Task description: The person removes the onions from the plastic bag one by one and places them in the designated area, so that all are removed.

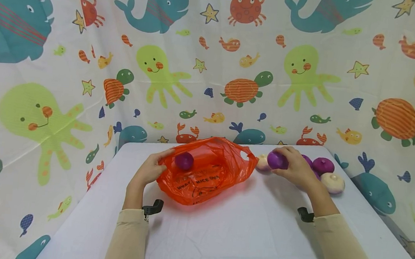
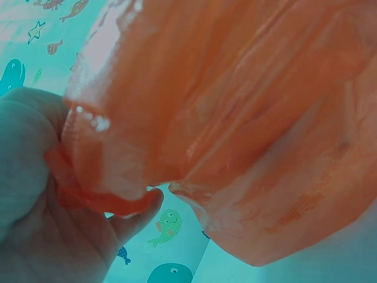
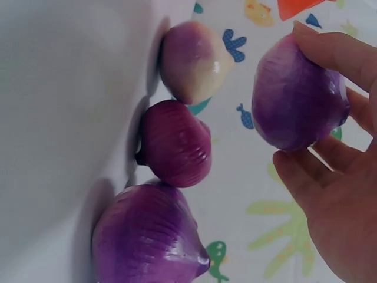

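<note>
My left hand (image 1: 149, 168) grips the left edge of a red plastic bag (image 1: 202, 186), whose mouth stands open toward me. Inside the bag, near that hand, lies a dark purple onion (image 1: 184, 161). In the left wrist view, the thumb and fingers of the left hand (image 2: 65, 206) curl round the bag's gathered handle. My right hand (image 1: 296, 168) holds a purple onion (image 3: 299, 94) between thumb and fingers, raised above the table to the right of the bag. Beneath and behind it sits a pale onion (image 1: 263, 163).
Right of the right hand, more onions rest on the white table (image 1: 238, 239): a dark purple onion (image 1: 323, 166) and a cream-coloured onion (image 1: 332, 183), with others partly hidden by the hand. A curtain (image 1: 207, 43) printed with sea animals hangs behind the table.
</note>
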The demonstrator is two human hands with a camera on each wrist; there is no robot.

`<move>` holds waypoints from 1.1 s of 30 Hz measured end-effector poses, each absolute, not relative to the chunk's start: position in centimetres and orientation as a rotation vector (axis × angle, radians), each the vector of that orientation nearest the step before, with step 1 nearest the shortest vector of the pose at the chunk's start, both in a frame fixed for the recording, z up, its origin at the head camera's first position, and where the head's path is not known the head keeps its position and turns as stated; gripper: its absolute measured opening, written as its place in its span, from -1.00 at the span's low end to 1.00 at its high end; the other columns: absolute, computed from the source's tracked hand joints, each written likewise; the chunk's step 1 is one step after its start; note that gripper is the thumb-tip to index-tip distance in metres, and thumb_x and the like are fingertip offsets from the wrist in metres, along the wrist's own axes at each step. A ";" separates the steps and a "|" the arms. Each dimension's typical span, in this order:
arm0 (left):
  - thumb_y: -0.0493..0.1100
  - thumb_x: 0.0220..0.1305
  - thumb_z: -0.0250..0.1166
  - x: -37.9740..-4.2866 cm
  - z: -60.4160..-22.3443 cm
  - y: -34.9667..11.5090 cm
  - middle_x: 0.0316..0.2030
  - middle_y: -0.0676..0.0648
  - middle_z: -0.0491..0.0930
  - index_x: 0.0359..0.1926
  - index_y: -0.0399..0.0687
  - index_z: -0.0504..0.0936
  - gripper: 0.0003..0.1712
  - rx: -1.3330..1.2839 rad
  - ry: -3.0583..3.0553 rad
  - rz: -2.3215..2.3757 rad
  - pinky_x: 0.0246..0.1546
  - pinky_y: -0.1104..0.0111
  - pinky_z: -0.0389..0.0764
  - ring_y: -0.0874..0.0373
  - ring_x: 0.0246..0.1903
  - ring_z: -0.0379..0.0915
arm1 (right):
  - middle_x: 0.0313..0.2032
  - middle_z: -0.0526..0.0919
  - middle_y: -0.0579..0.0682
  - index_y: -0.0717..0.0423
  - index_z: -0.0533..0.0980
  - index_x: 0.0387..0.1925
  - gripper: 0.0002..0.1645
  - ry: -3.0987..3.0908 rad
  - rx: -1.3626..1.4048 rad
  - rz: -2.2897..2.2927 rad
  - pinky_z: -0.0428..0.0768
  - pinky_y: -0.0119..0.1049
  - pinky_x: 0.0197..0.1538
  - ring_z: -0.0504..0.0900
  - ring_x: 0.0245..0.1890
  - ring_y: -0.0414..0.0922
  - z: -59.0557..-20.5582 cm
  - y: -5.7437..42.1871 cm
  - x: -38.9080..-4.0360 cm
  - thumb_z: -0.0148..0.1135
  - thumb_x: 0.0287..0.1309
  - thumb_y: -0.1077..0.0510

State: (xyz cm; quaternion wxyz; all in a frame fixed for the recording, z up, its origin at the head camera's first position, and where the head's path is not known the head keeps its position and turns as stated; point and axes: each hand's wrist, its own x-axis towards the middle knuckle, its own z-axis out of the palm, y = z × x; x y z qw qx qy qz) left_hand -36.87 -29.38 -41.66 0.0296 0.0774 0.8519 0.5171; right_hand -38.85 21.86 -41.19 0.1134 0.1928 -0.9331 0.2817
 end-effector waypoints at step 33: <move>-0.45 0.35 0.11 -36.7 -41.5 -29.4 0.50 -0.14 0.37 0.55 0.33 0.34 -0.14 0.226 2.610 1.615 -0.08 0.21 0.79 -0.29 0.14 0.56 | 0.28 0.48 0.27 0.09 0.51 0.32 -0.23 -2.901 0.602 0.804 0.44 0.42 0.31 0.42 0.29 0.27 -41.5 23.5 -38.9 0.59 0.06 0.10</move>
